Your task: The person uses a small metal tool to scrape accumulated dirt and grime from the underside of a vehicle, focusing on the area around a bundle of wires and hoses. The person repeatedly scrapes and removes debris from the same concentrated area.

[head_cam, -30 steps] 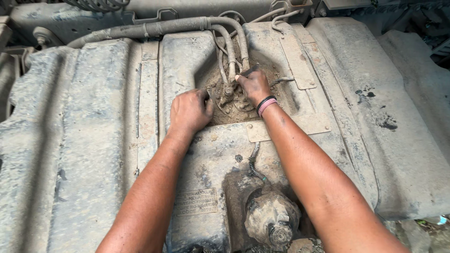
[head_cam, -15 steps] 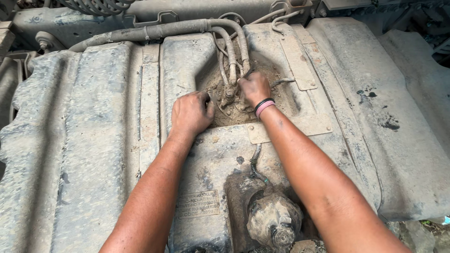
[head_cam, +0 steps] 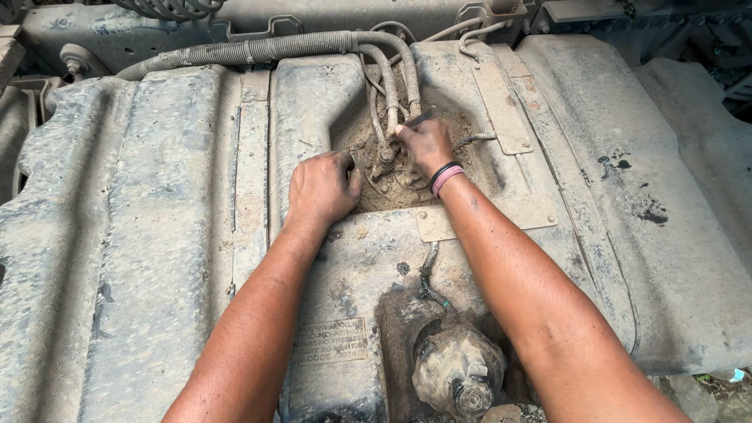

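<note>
1. Both bare hands are working in a shallow, dirt-filled recess (head_cam: 376, 196) on top of a large, mud-caked fuel tank (head_cam: 157, 235), where a round fitting (head_cam: 388, 160) with several hoses is sitting.

2. The left hand (head_cam: 321, 188) is resting on the near left edge of the recess, fingers curled and knuckles up, pressing against the fitting's left side. Whether it is gripping anything under the fingers cannot be told.

3. The right hand (head_cam: 423, 145) is lying over the far right part of the fitting, fingers bent and closing around the base of the hoses; a dark band and a pink band (head_cam: 445, 177) are circling its wrist. Something dark and thin is poking out beyond its fingertips, too small to identify.

4. The fitting is sitting between the two hands, touching both, slightly farther from the person than the left hand and just left of the right hand. The right hand is nearer to the hose ends; the left is nearer to the fitting's rim.

5. The corrugated hoses (head_cam: 376, 70) are running away from the person, long axis pointing up the frame, then bending left along the tank's far edge.

6. Nearer the person, a dusty cylindrical part (head_cam: 458, 372) is sitting between the forearms, with a thin braided line (head_cam: 427, 270) leading up from it toward the recess; neither hand is touching it.
</note>
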